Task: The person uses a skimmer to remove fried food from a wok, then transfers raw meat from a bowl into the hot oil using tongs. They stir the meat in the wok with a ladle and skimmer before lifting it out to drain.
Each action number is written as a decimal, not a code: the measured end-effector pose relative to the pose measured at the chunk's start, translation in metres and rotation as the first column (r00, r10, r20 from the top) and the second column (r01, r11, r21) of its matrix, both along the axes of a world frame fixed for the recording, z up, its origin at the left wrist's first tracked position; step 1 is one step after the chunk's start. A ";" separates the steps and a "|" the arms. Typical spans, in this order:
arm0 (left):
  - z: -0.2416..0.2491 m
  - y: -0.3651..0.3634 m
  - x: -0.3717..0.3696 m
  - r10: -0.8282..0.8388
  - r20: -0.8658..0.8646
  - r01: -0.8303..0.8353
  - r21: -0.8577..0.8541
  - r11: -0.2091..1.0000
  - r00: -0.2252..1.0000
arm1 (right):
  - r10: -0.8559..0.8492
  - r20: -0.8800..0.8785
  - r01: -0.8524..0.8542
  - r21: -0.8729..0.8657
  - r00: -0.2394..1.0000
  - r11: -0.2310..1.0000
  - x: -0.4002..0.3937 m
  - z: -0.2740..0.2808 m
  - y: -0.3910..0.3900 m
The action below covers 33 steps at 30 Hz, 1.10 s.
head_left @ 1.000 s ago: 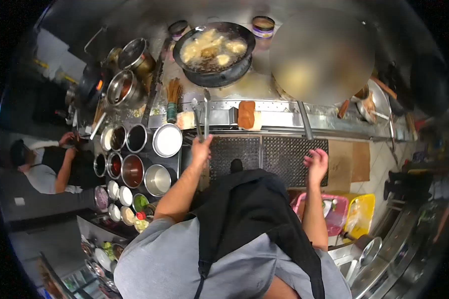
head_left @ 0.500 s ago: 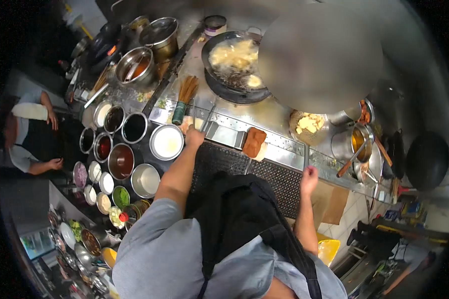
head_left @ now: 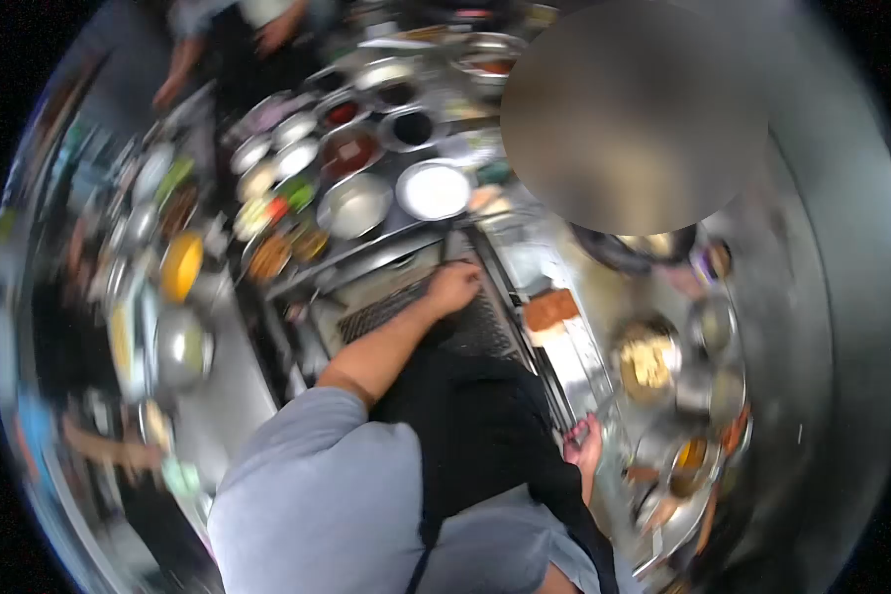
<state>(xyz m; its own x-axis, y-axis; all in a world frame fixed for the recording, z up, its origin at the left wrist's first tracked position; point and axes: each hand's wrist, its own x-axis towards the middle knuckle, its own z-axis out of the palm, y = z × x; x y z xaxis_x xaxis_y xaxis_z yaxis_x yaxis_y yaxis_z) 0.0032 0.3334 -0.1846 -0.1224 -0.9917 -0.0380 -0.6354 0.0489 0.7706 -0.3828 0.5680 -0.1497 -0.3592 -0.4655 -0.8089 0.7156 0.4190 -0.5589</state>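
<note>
- Strainer [head_left: 647,328] with pale yellow food pieces [head_left: 649,363] in it: on the counter side past the ledge [head_left: 568,368], right of the person's body, near the wok [head_left: 612,252].
- Right hand [head_left: 585,443]: at the outer edge of the ledge, near the strainer's handle end, fingers partly curled. Blur there; can't tell if it grips the handle or just sits beside it.
- Left hand [head_left: 454,287]: above the dark floor mat [head_left: 477,327], fingers curled in. Narrow dark shape just past the knuckles; can't tell if it's held, or how tight the grip is.
- Orange-brown folded cloth [head_left: 551,310]: on the ledge, between the two hands, pale layer under one side.
- Wok: partly covered by the round grey blur, pale food showing at the lower edge.
- White-filled bowl [head_left: 435,190]: past the left hand, beside a metal pot [head_left: 354,206] with a light inside.
- Pot with orange contents [head_left: 693,457]: beyond the right hand, well apart from it.
- Co-worker's hand [head_left: 279,32]: past the sauce containers, well apart from both hands.
</note>
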 end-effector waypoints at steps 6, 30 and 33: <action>-0.034 0.180 0.035 0.250 -0.080 -0.224 0.240 0.944 0.965 | 0.447 -0.224 -0.476 -0.092 0.866 0.875 -0.089 -0.036 0.066; 0.025 0.446 0.204 0.857 -0.483 -0.841 0.378 0.388 0.178 | 0.935 -0.262 -0.912 -0.269 -0.240 -0.310 0.387 0.171 -0.051; 0.027 0.448 0.223 0.862 -0.493 -0.864 0.375 0.336 0.121 | 0.928 -0.273 -0.918 -0.236 -0.252 -0.318 0.428 0.187 -0.049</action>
